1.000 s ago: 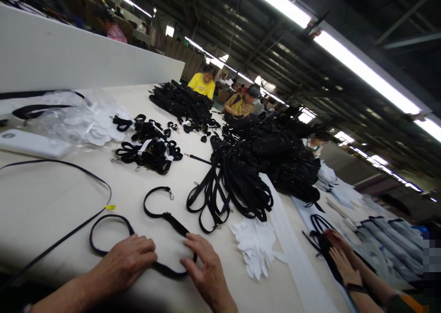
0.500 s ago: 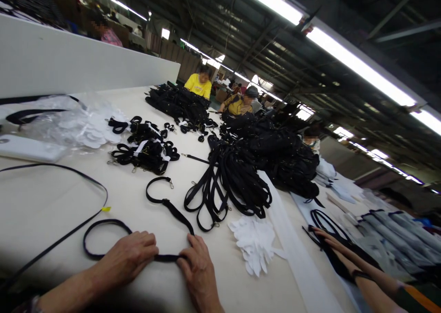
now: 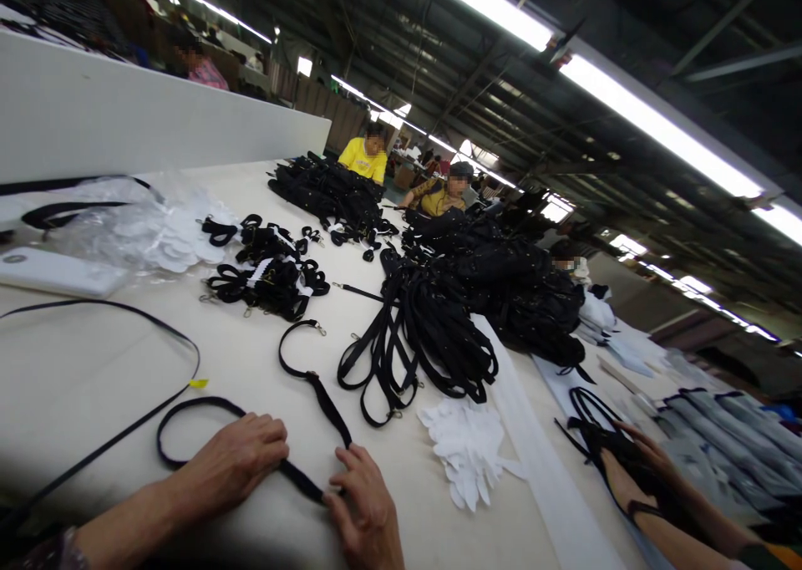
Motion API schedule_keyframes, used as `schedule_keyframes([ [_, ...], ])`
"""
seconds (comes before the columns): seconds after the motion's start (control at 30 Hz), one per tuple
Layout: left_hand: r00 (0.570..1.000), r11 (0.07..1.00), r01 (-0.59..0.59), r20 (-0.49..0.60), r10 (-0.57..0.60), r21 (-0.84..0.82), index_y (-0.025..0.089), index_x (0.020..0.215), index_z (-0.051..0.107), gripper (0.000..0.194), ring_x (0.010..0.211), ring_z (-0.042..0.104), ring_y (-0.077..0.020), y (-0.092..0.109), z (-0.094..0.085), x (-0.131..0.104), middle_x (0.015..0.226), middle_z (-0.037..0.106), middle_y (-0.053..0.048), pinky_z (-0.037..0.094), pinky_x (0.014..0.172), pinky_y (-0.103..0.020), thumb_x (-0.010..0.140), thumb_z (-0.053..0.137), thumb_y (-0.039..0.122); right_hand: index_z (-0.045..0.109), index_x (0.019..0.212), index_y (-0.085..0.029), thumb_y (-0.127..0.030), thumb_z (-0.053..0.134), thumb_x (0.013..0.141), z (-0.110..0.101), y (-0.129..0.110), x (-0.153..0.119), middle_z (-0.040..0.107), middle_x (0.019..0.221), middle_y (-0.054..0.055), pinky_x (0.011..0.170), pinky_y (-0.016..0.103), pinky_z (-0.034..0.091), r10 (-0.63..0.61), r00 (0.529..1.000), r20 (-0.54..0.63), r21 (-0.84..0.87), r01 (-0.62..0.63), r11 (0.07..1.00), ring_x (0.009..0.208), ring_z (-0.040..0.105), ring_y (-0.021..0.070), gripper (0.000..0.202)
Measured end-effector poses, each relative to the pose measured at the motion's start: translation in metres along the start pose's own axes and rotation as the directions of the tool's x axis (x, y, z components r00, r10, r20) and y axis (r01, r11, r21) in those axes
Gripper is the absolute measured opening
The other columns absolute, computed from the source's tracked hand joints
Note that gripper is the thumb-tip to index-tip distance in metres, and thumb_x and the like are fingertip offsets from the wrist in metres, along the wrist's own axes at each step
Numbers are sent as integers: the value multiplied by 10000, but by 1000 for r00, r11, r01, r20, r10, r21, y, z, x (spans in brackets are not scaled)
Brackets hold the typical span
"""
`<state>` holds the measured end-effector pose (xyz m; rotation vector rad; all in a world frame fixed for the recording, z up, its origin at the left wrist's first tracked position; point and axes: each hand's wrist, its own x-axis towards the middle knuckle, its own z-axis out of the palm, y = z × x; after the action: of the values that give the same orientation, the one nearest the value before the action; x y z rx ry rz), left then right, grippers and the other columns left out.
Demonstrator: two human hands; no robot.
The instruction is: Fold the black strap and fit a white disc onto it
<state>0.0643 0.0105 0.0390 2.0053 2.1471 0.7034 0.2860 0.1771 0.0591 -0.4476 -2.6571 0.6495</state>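
A long black strap (image 3: 327, 409) with a metal snap hook lies on the white table in a bent line, one end curling away from me. My left hand (image 3: 241, 457) rests over its near stretch, fingers curled down around it. Just to the right, my right hand (image 3: 363, 503) holds the strap where it turns back, with thumb and fingers bent on it. Between both hands a short length runs slanting down to the right. Left of my left hand, the strap continues as a round loop. My palms hide the exact grip.
Bundled black straps (image 3: 426, 328) lie ahead, beside smaller tied bundles (image 3: 269, 273). White cut pieces (image 3: 467, 449) lie to the right. A thin black cord with a yellow tag (image 3: 199, 383) curves at left. A co-worker's hands (image 3: 626, 470) handle black straps at right.
My right hand has moved slightly down, and its fingers have spread a little. The stretch between my hands now slants, and the hooked end has shifted right. The co-worker's hands have moved.
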Motion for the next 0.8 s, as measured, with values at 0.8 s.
schedule_keyframes([
  [0.8, 989, 991, -131, -77, 128, -37, 261, 904, 634, 163, 1112, 618, -196, -2, -16, 14, 1158, 681, 26, 176, 1187, -550, 926, 542, 128, 720, 983, -284, -45, 462, 755, -24, 13, 21, 737, 941, -1, 848, 295, 533, 150, 968, 203, 98, -173, 980, 937, 685, 189, 419],
])
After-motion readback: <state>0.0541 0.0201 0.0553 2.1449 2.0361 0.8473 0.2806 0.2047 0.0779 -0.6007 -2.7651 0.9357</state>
